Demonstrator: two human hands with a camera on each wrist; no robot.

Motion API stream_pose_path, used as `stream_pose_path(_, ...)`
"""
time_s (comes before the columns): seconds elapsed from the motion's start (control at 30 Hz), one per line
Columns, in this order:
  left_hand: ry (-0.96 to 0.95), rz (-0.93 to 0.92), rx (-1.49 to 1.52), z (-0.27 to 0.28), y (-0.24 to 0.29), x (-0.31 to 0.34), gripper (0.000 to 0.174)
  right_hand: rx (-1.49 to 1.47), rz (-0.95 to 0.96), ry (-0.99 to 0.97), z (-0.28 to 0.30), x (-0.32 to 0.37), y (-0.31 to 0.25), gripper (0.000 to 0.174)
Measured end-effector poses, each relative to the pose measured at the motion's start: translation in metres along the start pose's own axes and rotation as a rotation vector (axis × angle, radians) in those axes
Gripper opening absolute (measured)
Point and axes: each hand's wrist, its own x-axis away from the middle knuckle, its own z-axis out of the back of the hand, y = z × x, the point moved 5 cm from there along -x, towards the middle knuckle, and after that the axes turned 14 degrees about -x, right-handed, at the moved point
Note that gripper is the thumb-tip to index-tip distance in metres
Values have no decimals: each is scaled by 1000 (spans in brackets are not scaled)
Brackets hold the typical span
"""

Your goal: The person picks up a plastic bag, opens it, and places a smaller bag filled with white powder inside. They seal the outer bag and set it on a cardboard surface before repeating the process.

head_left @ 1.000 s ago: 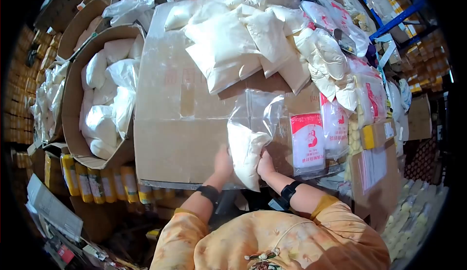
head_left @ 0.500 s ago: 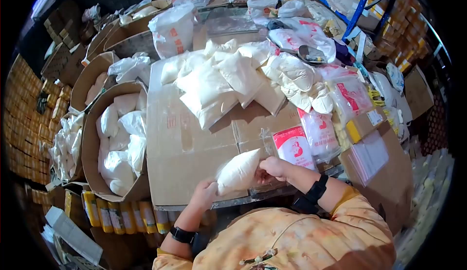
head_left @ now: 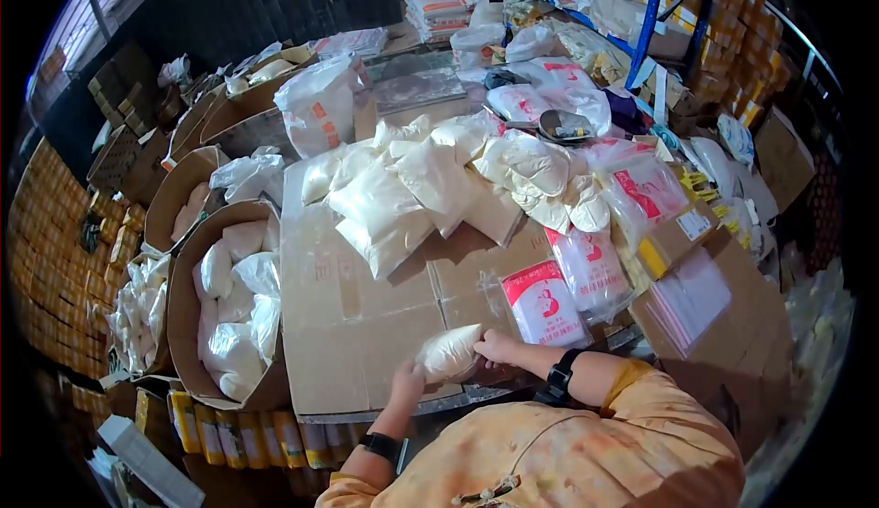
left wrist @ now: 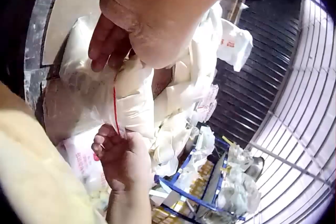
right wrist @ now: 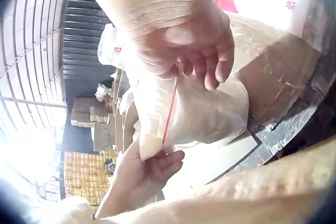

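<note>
Clear plastic bag of cream-white filling with a red seal line point(head_left: 450, 350) sits at the near edge of the brown-cardboard-covered desk point(head_left: 334, 371). The person's left grip point(head_left: 408, 382) and right grip point(head_left: 494, 348) pinch opposite ends of that line, fingers curled closed. A flat red-and-white printed plastic packet point(head_left: 547, 306) lies near the right grip.

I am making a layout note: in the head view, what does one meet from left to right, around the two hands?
Open carton, left hand, filled bag, right hand, red-and-white packet.
</note>
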Motion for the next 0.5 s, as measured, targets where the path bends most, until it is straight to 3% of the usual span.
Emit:
stream_pose_path(0.07,-86,70,105,-4,4,11,23,123,374,268,5,-4,-1,21)
stream_pose_path(0.1,-131,79,89,-5,4,13,23,284,244,162,8,10,-27,30)
stream_pose_path(0.2,-255,4,-15,-11,-2,15,24,553,265,56,0,-2,-15,30)
stream_pose_path(0.23,-294,-38,-57,-14,-5,16,24,397,407,127,0,-3,-12,25)
stream_pose_path(0.33,-258,10,15,-20,-16,18,24,463,304,134,1,-9,3,22)
stream_pose_path(0.5,-280,41,-4,-25,-25,17,25,653,217,-36,1,3,-15,24)
